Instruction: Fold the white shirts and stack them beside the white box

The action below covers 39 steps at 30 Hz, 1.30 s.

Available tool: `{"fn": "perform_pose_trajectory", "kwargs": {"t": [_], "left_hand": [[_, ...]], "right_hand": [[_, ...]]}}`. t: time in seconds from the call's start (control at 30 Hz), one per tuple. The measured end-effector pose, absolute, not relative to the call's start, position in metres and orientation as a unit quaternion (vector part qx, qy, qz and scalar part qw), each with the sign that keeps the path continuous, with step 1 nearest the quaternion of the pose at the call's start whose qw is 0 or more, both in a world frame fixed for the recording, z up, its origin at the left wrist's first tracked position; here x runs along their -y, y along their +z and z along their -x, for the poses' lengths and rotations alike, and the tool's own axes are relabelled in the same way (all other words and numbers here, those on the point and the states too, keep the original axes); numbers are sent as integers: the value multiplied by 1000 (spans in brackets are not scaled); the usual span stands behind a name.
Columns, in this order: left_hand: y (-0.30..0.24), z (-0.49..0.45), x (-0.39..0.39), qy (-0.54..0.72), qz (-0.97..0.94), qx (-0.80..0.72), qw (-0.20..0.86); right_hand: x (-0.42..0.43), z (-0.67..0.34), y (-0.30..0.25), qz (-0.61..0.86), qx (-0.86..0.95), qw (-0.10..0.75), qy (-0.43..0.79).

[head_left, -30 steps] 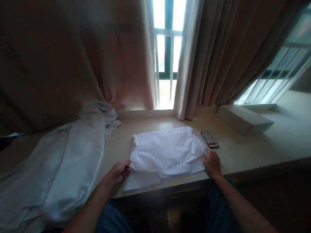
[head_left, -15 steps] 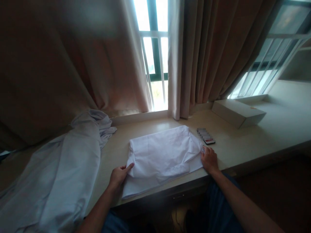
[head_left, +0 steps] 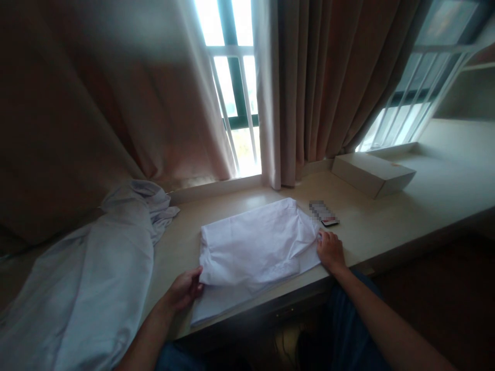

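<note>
A folded white garment (head_left: 251, 245) lies on the pale ledge, its upper layer turned back so that a lower layer shows along the front. At its left edge is my left hand (head_left: 184, 289), thumb and fingers apart and the tips just at the fold. My right hand (head_left: 331, 251) is closed on the garment's right corner, with the fingertips partly hidden. A phone-like object (head_left: 330, 222), partly pixelated, lies just beyond the right hand.
Another white cloth (head_left: 104, 278) lies crumpled on the left. A pale box (head_left: 374, 174) sits at the back right of the ledge (head_left: 386, 226). Brown curtains (head_left: 325, 77) hang behind, around a barred window (head_left: 235, 103). My knees are below the front edge.
My left hand has slid left, its thumb coming off the top of the garment to the edge. The right hand keeps its hold. The view has shifted slightly.
</note>
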State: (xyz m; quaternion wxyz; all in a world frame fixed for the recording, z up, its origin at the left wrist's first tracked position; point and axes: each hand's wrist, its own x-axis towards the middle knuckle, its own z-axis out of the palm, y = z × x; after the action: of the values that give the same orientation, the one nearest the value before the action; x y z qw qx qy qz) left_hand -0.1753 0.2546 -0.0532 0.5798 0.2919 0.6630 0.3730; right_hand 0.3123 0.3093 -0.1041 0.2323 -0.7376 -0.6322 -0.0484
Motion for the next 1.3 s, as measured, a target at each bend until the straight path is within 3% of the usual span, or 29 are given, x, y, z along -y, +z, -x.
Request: {"fn": "perform_pose_trajectory", "kwargs": {"t": [0.1,0.23,0.3,0.43,0.67,0.83,1.0,1.3], "left_hand": [[-54,176,-254,329,-330,-701,540],[-52,181,-250,178,-486,-823,233],[-48,177,-247,159,-540,-820,103],[-54,152,-251,200,-667,-717,-32],[-108,140,-272,77,-677,-732,14],[-118,145,-272,59,-683,-728,-21],[-120,144,-271,53,-682,-727,-58],[-121,144,-270,45,-691,-716,-87]], "right_hand": [[-309,-312,-104,738,632,232,-49],[-308,-312,-104,735,634,236,-51],[-308,-312,-104,732,635,242,-47],[-307,-312,-104,734,633,244,-36],[-307,-312,-103,729,640,238,-46],[-310,-316,-109,729,636,250,-42],[-326,-332,-101,749,597,287,9],[-373,-324,-66,793,526,259,167]]}}
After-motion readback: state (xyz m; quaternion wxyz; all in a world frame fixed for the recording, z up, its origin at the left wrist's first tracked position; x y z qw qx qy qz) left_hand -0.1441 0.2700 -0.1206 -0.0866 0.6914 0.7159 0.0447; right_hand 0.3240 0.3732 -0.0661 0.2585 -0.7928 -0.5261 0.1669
